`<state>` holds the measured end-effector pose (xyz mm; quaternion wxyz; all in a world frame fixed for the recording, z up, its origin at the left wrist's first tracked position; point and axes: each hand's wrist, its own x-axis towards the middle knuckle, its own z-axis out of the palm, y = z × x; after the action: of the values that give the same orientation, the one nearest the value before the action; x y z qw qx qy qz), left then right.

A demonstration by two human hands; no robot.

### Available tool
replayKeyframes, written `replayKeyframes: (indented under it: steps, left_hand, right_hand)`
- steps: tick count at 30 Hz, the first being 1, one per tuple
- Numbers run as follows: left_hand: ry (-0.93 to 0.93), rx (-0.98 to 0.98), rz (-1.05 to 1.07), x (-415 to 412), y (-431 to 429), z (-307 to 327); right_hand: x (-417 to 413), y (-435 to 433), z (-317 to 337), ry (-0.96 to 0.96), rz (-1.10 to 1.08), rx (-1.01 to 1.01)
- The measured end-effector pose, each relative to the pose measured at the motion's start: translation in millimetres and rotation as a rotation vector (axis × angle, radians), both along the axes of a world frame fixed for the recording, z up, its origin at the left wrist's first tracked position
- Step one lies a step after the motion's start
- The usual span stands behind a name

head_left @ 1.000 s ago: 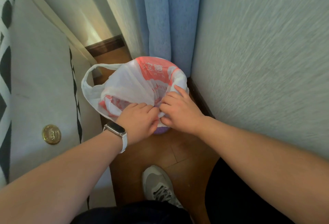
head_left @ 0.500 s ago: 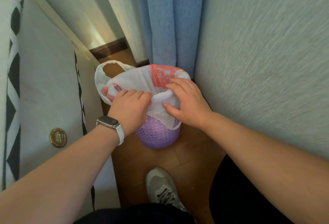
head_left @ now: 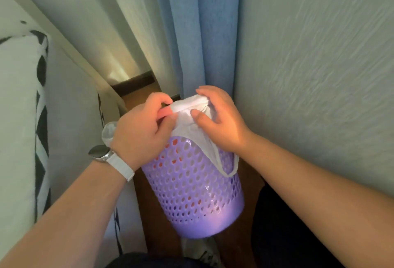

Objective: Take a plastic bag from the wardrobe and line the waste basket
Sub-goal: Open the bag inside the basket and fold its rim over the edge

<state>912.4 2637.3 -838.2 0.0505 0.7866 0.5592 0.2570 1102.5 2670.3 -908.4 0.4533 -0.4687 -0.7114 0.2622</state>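
In a narrow corner by a blue curtain [head_left: 198, 33], your left hand [head_left: 141, 130] and right hand [head_left: 221, 122] pinch the bag [head_left: 191, 107] over the basket [head_left: 191, 193] rim; lining looks nearly finished, handles left loose.

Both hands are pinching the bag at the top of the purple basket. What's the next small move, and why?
Probably spread the bunched white plastic bag outward and fold it down over the rim. The left hand and right hand hold it gathered above the perforated purple waste basket, while one handle loop hangs loose outside the wall, so the lining looks unfinished.
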Motion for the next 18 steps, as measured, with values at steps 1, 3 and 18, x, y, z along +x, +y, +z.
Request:
replayKeyframes:
  steps: [1,3,18]
  left_hand:
    - [0.002,0.032,0.011,1,1,5]
    - [0.019,0.103,0.023,1,0,13]
    - [-0.196,0.163,0.052,-2,-2,26]
  right_hand:
    - [0,2,6,0.023,-0.011,0.01]
    - [1,5,16,0.06,-0.024,0.037]
    - [1,6,28,0.327,-0.136,-0.1]
